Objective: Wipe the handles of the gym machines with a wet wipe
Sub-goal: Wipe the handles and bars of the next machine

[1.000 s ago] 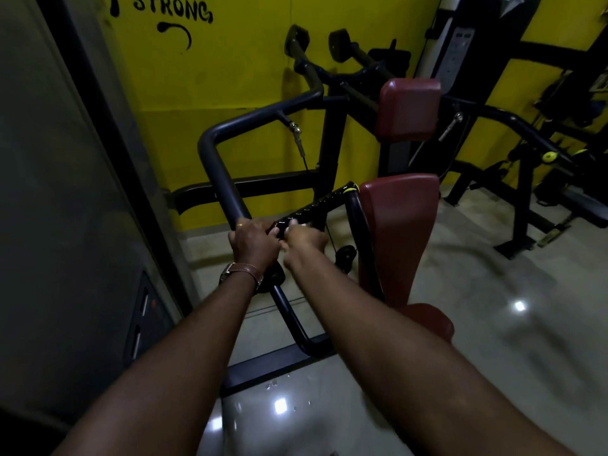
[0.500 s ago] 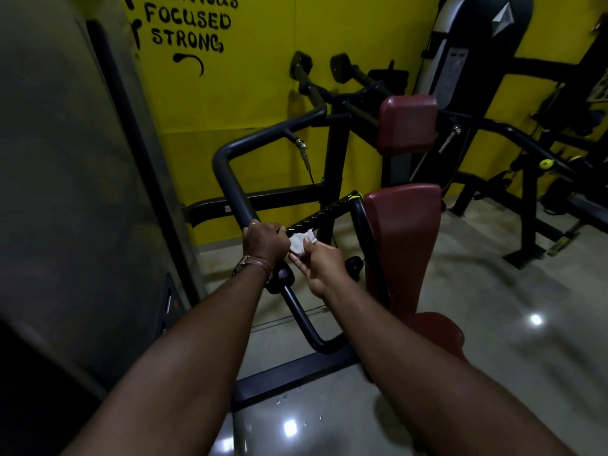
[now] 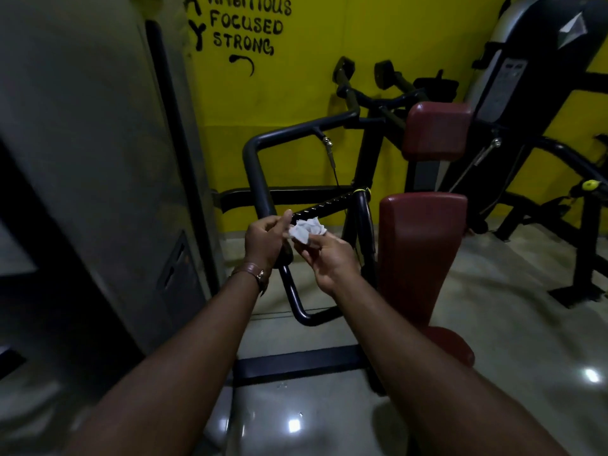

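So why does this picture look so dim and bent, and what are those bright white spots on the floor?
Head view: the room is dim, so the machine's black bars show little detail, while the yellow wall and the white wipe stand out; the spots on the glossy floor look like reflected lights; the wide lens bends straight edges near the borders and stretches the forearms; the lower left corner is blurred.

Your left hand (image 3: 265,240) and right hand (image 3: 329,255) cover the handle's (image 3: 329,204) near end. Wall lettering (image 3: 245,26) cut off at top edge. Wipe (image 3: 307,229) partly hidden by your fingers.
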`<state>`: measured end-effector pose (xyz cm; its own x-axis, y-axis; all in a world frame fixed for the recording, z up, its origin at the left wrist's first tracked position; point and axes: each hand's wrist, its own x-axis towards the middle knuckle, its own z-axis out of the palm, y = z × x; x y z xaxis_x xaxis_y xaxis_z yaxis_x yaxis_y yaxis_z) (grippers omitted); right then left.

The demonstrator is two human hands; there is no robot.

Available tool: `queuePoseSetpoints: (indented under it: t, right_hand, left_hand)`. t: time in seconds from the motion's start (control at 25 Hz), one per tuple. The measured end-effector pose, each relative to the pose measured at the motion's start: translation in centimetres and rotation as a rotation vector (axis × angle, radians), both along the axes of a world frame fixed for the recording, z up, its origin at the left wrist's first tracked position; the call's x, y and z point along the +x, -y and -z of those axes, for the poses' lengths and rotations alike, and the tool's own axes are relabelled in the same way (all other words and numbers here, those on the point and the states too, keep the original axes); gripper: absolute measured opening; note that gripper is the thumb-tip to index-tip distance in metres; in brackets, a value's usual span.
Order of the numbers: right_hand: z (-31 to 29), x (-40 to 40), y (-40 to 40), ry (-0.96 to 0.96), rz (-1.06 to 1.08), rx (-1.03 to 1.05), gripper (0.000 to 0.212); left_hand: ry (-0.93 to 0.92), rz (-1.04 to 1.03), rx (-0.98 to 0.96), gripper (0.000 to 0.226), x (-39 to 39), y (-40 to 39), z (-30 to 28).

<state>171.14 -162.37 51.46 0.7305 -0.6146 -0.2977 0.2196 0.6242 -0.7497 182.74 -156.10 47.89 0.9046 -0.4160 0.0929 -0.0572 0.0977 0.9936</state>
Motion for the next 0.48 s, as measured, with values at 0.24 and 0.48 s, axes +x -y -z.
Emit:
queuePoseSetpoints:
  t: [0.24, 0.48]
  right_hand:
    - [0.9, -5.8, -2.5, -0.164, -0.197, -0.350, 0.013]
    - [2.5, -9.2, -10.6, -0.107, -0.601, -0.522, 0.020]
  left_hand:
    - [-0.276, 0.039, -0.322, 0.015, -9.9, -6.4, -0.5]
    - [-0.095, -0.310, -0.187, 0.006, -17.5, -18.2, 1.8]
